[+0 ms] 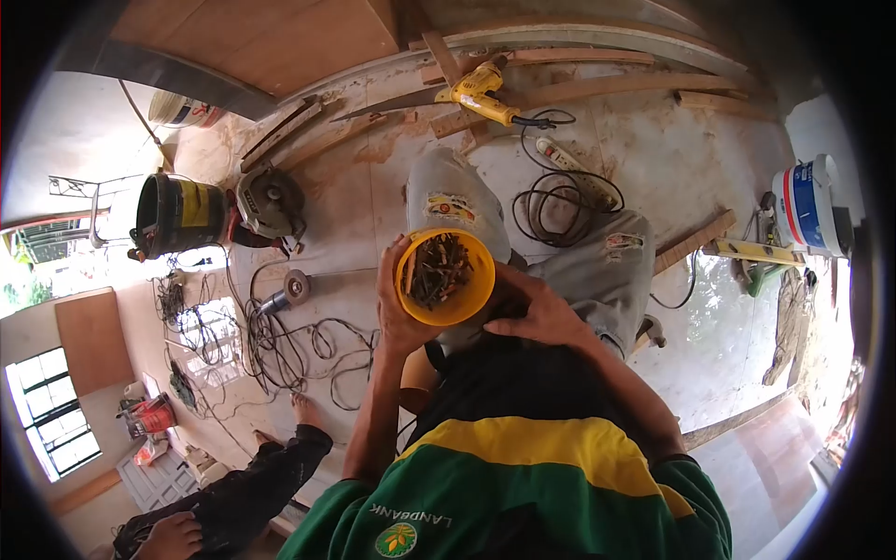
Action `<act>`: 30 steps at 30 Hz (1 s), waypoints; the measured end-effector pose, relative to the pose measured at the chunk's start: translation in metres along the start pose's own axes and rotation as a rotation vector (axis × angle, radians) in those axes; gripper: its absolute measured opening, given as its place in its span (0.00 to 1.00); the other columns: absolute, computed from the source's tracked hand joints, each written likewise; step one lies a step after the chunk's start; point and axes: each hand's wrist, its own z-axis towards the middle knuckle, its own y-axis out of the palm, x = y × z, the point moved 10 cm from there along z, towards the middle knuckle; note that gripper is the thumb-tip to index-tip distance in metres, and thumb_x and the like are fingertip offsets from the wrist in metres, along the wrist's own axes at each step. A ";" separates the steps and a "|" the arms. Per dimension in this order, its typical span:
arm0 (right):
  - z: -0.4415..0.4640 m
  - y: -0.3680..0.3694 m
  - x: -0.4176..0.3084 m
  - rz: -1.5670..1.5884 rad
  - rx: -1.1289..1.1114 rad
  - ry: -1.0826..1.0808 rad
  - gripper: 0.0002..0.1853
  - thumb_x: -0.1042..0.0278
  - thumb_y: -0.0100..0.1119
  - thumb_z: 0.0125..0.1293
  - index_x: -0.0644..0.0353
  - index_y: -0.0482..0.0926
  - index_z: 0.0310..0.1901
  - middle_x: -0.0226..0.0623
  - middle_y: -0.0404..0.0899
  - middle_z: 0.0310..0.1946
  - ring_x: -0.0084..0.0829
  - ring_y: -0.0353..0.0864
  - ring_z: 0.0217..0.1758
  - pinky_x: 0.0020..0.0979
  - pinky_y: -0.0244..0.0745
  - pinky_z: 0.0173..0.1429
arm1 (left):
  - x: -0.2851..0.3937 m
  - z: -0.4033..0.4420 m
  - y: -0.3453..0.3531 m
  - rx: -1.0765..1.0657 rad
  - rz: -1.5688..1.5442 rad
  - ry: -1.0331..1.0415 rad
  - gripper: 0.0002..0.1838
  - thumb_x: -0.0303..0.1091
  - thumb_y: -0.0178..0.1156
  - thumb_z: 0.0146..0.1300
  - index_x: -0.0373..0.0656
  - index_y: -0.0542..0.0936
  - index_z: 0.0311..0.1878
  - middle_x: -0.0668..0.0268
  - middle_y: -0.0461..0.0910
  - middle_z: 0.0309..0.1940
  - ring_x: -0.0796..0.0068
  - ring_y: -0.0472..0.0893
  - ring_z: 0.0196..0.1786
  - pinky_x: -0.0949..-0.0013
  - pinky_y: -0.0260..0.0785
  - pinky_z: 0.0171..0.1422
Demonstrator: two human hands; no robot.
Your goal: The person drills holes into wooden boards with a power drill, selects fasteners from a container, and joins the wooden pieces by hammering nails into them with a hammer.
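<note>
Within the left hand's (399,322) clasp sits a yellow tub (480,297), probably stiff plastic weighted by dark pieces (439,271), best cupped round its side; right hand (549,315) beside it, grasp unclear

Tub (480,287) in the left hand (399,329): plain yellow; its contents (437,269), mixed dark brown and grey. Trousers (597,271), ahead of the right hand (546,315): grey, knee patches in yellow and red. Shirt (560,495), behind both hands: green, broad yellow band, white lettering. Drill (478,89), well beyond the left hand: yellow. Bucket (157,217), left of that hand: black, yellow label. Pail (818,207), far right of the right hand: white, red and blue bands.
</note>
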 end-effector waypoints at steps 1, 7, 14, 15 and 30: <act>0.001 0.000 0.001 0.006 0.004 -0.004 0.48 0.60 0.78 0.57 0.62 0.61 0.76 0.42 0.82 0.56 0.29 0.85 0.48 0.33 0.79 0.55 | 0.000 0.001 -0.001 0.002 0.006 -0.009 0.75 0.39 0.88 0.35 0.36 0.42 0.79 0.46 0.58 0.75 0.52 0.69 0.73 0.56 0.65 0.75; -0.002 -0.004 0.002 0.060 0.042 -0.035 0.41 0.59 0.77 0.58 0.65 0.69 0.70 0.43 0.84 0.53 0.30 0.86 0.49 0.33 0.80 0.55 | -0.004 0.001 0.004 0.002 0.020 -0.003 0.77 0.41 0.89 0.34 0.36 0.41 0.79 0.45 0.60 0.74 0.51 0.70 0.72 0.56 0.65 0.75; -0.004 -0.012 0.013 0.050 0.098 -0.047 0.33 0.62 0.75 0.59 0.66 0.75 0.64 0.42 0.86 0.47 0.31 0.88 0.47 0.33 0.80 0.52 | -0.005 0.002 0.009 -0.051 0.043 -0.018 0.76 0.40 0.88 0.34 0.35 0.41 0.79 0.45 0.61 0.73 0.51 0.70 0.72 0.56 0.65 0.75; -0.004 -0.012 0.013 0.062 0.098 -0.050 0.32 0.63 0.74 0.59 0.66 0.76 0.63 0.42 0.86 0.47 0.31 0.88 0.47 0.33 0.81 0.52 | -0.004 0.002 0.009 -0.052 0.043 -0.017 0.76 0.40 0.88 0.35 0.35 0.41 0.79 0.45 0.61 0.73 0.51 0.70 0.72 0.56 0.65 0.75; -0.002 -0.022 0.019 0.047 0.185 -0.075 0.24 0.64 0.73 0.58 0.68 0.82 0.54 0.44 0.87 0.45 0.31 0.87 0.43 0.32 0.80 0.51 | 0.003 0.004 0.004 -0.012 0.003 0.027 0.71 0.38 0.87 0.38 0.32 0.47 0.78 0.46 0.65 0.72 0.52 0.72 0.72 0.57 0.66 0.75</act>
